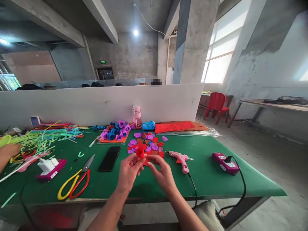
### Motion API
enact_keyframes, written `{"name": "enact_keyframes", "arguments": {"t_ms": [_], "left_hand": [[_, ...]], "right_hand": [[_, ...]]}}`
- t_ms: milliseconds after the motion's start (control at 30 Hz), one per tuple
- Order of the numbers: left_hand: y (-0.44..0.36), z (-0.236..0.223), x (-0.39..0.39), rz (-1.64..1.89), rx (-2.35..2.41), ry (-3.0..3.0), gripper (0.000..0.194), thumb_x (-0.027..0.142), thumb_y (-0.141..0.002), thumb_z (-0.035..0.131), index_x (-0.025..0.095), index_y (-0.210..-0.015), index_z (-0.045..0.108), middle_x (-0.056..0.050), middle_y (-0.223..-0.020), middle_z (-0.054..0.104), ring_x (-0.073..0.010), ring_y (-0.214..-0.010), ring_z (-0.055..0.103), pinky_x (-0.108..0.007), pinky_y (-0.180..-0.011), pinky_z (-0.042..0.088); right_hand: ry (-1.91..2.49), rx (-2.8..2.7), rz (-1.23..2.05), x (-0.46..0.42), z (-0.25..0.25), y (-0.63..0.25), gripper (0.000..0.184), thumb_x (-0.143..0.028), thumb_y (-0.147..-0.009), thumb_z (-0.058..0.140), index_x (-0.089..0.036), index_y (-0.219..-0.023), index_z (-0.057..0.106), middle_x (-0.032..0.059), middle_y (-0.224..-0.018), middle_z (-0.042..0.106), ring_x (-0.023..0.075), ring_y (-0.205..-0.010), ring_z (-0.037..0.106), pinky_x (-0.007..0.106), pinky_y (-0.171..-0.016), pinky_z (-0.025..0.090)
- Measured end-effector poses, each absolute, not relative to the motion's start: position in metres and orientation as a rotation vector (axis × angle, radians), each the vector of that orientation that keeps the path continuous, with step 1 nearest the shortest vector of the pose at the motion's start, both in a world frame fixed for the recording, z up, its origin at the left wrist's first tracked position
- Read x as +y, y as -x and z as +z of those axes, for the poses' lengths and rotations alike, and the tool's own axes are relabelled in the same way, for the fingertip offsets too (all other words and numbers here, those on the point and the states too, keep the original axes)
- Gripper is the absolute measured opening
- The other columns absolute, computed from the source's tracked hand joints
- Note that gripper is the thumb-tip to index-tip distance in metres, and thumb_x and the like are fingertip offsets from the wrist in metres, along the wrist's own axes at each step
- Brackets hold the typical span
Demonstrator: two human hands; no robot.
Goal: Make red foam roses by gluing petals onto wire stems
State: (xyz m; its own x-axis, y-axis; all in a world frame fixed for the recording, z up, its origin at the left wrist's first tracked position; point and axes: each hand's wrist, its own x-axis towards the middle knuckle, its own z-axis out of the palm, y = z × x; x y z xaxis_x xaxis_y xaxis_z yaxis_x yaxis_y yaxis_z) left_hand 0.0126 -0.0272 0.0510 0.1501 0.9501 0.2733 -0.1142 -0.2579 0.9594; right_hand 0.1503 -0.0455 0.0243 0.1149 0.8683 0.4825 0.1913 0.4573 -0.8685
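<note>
A small rolled red paper flower point(140, 152) is pinched upright between the thumb and fingers of my left hand point(128, 170). My right hand point(161, 171) closes its thumb and fingertips at the flower's right side, where a bit of red paper shows lower down between the hands. Just behind them lie loose petals point(154, 146) in red, purple and brown. Right of my hands a pink glue gun point(180, 158) rests on its side with its cord running off the front edge. To the left are a black phone point(109, 158) and scissors point(78, 179) with yellow and red handles.
Finished-looking purple and blue flowers point(115, 131) are heaped at the back near a pink bottle point(137, 115). Red sheets point(175, 126) lie behind the petals. Power strips point(226, 163) sit right and left. Another person's hand point(11, 150) reaches into colored strips point(55, 133) at far left.
</note>
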Motion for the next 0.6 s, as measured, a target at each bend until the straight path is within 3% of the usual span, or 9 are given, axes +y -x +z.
{"name": "enact_keyframes", "arguments": {"t_ms": [67, 133, 300, 467, 600], "left_hand": [[-0.005, 0.051, -0.026, 1.42, 0.898, -1.558, 0.023, 0.034, -0.076, 0.063, 0.016, -0.089, 0.064, 0.0, -0.061, 0.059, -0.0109, -0.053, 0.053, -0.02, -0.046, 0.042], [0.003, 0.048, -0.022, 1.509, 0.923, -1.752, 0.018, 0.03, -0.079, 0.06, 0.018, -0.092, 0.063, -0.002, -0.074, 0.065, -0.0127, -0.062, 0.059, -0.024, -0.059, 0.05], [0.012, 0.039, -0.01, 1.638, 0.977, -2.171, 0.018, 0.021, -0.083, 0.055, 0.021, -0.098, 0.063, -0.005, -0.098, 0.067, -0.0167, -0.092, 0.062, -0.029, -0.082, 0.049], [0.014, 0.031, -0.003, 1.711, 0.965, -2.279, 0.019, 0.018, -0.083, 0.054, 0.021, -0.1, 0.062, -0.005, -0.098, 0.067, -0.0167, -0.095, 0.061, -0.031, -0.085, 0.048], [0.021, 0.022, 0.004, 1.764, 0.953, -2.302, 0.019, 0.014, -0.083, 0.053, 0.021, -0.097, 0.063, -0.005, -0.098, 0.067, -0.0168, -0.096, 0.061, -0.033, -0.086, 0.049]], "right_hand": [[1.039, -1.383, 0.552, -0.046, 0.026, -0.155, 0.028, -0.037, -0.081, 0.057, -0.02, -0.102, 0.063, 0.0072, -0.101, 0.065, 0.0196, -0.091, 0.059, 0.031, -0.081, 0.046], [1.062, -1.342, 0.557, -0.046, 0.029, -0.158, 0.027, -0.038, -0.083, 0.054, -0.02, -0.101, 0.063, 0.0077, -0.1, 0.065, 0.0193, -0.09, 0.059, 0.031, -0.08, 0.046], [1.013, -1.223, 0.824, -0.041, 0.047, -0.158, 0.031, -0.044, -0.083, 0.051, -0.018, -0.092, 0.065, 0.006, -0.087, 0.067, 0.017, -0.08, 0.059, 0.028, -0.071, 0.047], [0.903, -1.132, 1.08, -0.026, 0.07, -0.154, 0.03, -0.046, -0.076, 0.059, -0.018, -0.083, 0.065, 0.0037, -0.083, 0.065, 0.014, -0.072, 0.058, 0.026, -0.068, 0.046], [0.877, -1.019, 1.075, -0.026, 0.059, -0.153, 0.028, -0.043, -0.076, 0.062, -0.017, -0.068, 0.06, -0.0001, -0.067, 0.058, 0.0108, -0.064, 0.052, 0.024, -0.064, 0.043]]}}
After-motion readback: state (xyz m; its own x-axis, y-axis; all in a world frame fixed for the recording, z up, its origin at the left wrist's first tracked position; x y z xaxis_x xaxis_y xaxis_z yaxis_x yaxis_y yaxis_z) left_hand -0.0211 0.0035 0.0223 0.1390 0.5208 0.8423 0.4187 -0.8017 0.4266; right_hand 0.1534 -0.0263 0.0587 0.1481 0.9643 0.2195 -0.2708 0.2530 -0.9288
